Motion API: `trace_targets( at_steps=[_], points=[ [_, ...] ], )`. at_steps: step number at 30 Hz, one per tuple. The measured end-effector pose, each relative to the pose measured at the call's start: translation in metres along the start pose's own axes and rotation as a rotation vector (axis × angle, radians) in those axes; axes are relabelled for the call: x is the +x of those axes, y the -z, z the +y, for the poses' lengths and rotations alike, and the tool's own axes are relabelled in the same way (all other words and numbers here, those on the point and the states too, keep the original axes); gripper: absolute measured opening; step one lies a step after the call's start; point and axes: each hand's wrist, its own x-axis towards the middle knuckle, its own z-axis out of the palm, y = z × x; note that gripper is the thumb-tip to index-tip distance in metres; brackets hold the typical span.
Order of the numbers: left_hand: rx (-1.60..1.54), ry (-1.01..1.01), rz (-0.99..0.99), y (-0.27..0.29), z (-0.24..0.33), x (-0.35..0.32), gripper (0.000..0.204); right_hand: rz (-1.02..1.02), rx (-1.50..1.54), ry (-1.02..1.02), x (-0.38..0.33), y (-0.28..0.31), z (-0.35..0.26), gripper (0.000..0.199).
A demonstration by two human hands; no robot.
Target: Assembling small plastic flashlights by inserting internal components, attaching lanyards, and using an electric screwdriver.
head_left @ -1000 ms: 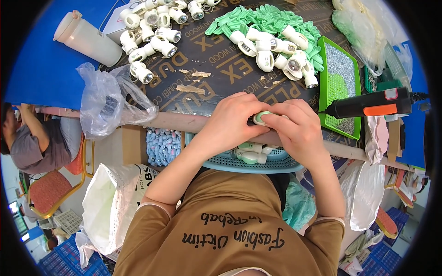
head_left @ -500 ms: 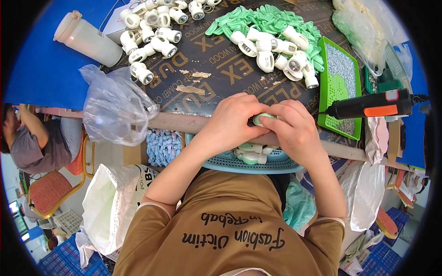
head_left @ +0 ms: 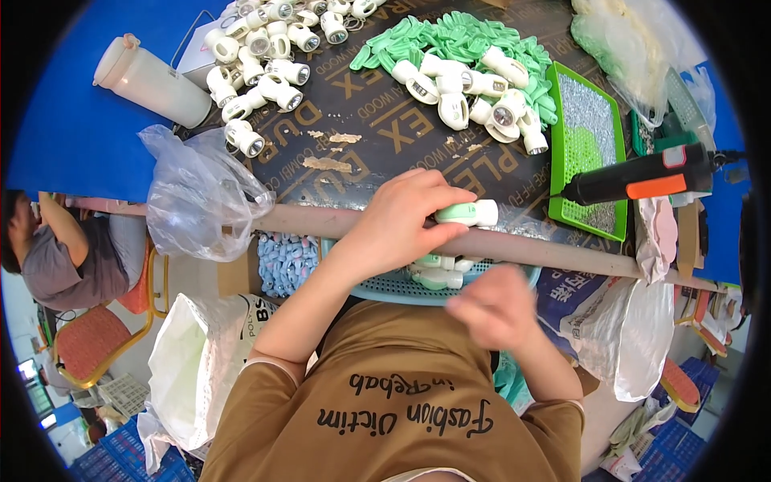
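Left hand (head_left: 408, 218) pinches the green-and-white flashlight (head_left: 467, 213) by its green end, apparently for steadiness, right hand (head_left: 499, 308) too blurred to read.

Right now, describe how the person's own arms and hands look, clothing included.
The short sleeves are brown, thinly edged in a pale colour. Below, the forearms are bare. Left hand and right hand wear no gloves; no watch or bracelet shows. The right hand is blurred.
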Motion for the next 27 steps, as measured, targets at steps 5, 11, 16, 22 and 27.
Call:
trace_targets(
  at_steps=[5,11,16,22,27],
  points=[
    [-0.037,0.000,-0.016,0.000,0.002,0.001,0.034,-0.386,0.234,-0.257,-0.036,-0.034,0.003,0.024],
    [-0.024,-0.028,-0.009,0.000,0.001,0.000,0.030,-0.935,0.232,-0.624,-0.027,-0.040,0.015,0.054],
    [-0.029,-0.013,-0.028,0.000,0.002,0.000,0.029,-0.893,0.292,-0.566,-0.017,-0.056,0.038,0.054],
    [0.001,-0.054,-0.015,-0.001,0.004,0.000,0.029,-0.457,0.400,-0.671,0.015,-0.054,0.059,0.025],
    [-0.020,-0.070,-0.031,-0.003,0.010,0.003,0.031,-0.567,0.212,-0.654,0.011,-0.028,0.037,0.032]
  ],
)
